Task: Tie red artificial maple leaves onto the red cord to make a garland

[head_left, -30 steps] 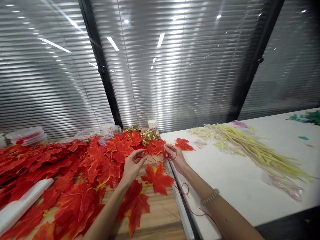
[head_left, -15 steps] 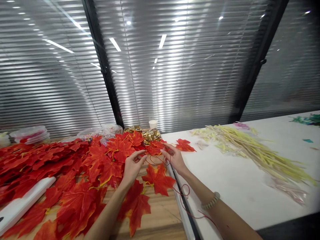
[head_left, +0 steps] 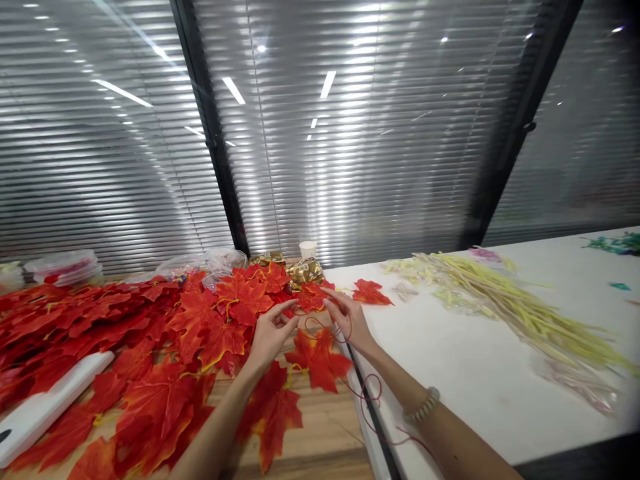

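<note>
A thin dark red cord (head_left: 374, 399) runs in loops between my hands and trails down over the seam between two table surfaces. My left hand (head_left: 273, 331) pinches the cord with thumb and fingertips, left of the loops. On the other side, my right hand (head_left: 349, 323) holds the cord between thumb and fingers; a beaded bracelet (head_left: 424, 405) is on that wrist. Just below the hands lies a red maple leaf (head_left: 319, 360) with a yellow tie. Another red leaf (head_left: 274, 415) rests nearer, beside my left forearm.
Heaped red leaves (head_left: 100, 320) cover the left, with a white device (head_left: 55, 403) on them. Gold packets (head_left: 305, 271) and a paper cup (head_left: 308, 249) stand behind. Yellow strips (head_left: 520, 310) lie on the white table (head_left: 450, 373) at right. Blinds rise behind.
The cord loops between my hands have shifted and opened slightly. Both hands stay close together in nearly the same place, and the view has moved a little.
</note>
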`<state>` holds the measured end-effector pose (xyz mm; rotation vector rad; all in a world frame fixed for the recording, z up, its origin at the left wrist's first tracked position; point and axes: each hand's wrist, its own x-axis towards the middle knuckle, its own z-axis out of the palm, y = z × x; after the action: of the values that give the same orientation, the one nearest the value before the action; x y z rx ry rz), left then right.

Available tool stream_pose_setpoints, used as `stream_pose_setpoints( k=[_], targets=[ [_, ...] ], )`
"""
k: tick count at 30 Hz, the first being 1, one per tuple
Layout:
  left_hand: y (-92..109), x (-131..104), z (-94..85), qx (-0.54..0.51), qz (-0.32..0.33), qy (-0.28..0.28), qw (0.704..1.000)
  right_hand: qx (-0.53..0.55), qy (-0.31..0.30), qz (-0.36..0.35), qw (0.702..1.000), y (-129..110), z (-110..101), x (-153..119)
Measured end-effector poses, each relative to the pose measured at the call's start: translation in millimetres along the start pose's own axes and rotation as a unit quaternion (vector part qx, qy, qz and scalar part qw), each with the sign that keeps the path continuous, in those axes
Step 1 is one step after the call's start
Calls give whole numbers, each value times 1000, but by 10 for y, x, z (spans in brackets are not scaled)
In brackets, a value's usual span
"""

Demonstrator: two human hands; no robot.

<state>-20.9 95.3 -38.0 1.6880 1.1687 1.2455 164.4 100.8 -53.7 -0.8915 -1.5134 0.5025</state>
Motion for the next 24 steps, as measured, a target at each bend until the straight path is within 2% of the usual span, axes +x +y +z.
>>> stream_pose_setpoints(
  k=[6, 14, 24],
  targets=[
    [3, 10, -1, -7, -9, -2, 1000, -1, -4, -2, 1000, -28, 0, -4],
    [-18, -2, 6, -7, -6, -21, 1000, 131, -20, 113, 985, 38, 31, 1],
    [24, -21, 11, -5, 5, -42, 999, 193, -6, 173, 966, 62, 25, 17]
  ],
)
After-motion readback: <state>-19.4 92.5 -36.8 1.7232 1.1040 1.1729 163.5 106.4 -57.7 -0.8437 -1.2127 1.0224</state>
